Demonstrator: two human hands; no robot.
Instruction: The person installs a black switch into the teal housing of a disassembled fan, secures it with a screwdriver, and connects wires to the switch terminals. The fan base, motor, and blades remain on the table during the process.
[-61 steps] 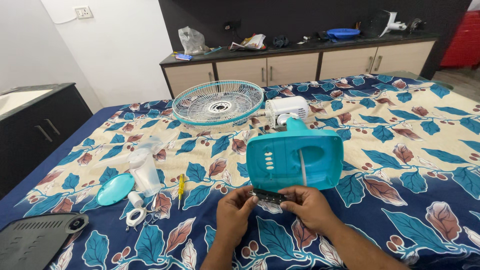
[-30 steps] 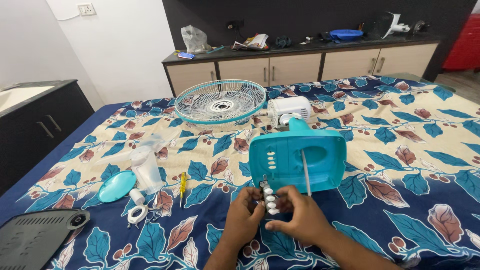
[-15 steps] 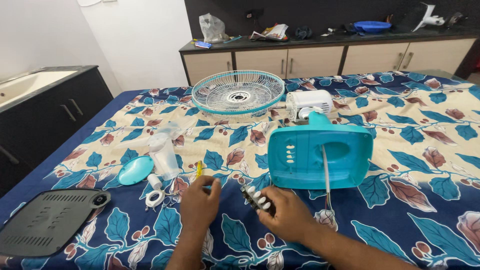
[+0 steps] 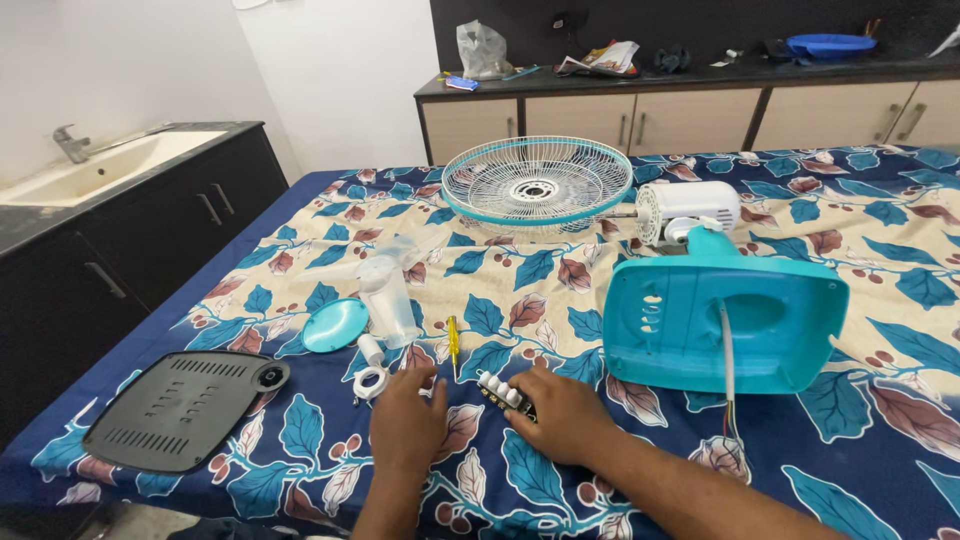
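My right hand (image 4: 562, 412) rests on the bedsheet with its fingers on a small black switch block with white buttons (image 4: 503, 393). My left hand (image 4: 408, 420) lies flat and open on the cloth just left of it, holding nothing. A yellow-handled screwdriver (image 4: 453, 343) lies just beyond my left hand. The teal fan base (image 4: 725, 320) lies on its side to the right, a white cord (image 4: 728, 370) hanging down from it. Behind it sits the white fan motor (image 4: 688, 208).
A round teal-rimmed fan grille (image 4: 537, 182) lies at the back. A clear fan blade (image 4: 385, 290), teal round cap (image 4: 335, 325) and white ring (image 4: 369, 381) lie left of my hands. A black base plate (image 4: 180, 408) sits near the front left edge. Cabinets and a sink (image 4: 100, 165) stand around.
My hands have carried the switch block away from the teal base and down onto the cloth. My left hand has let go and moved left. The camera has swung left.
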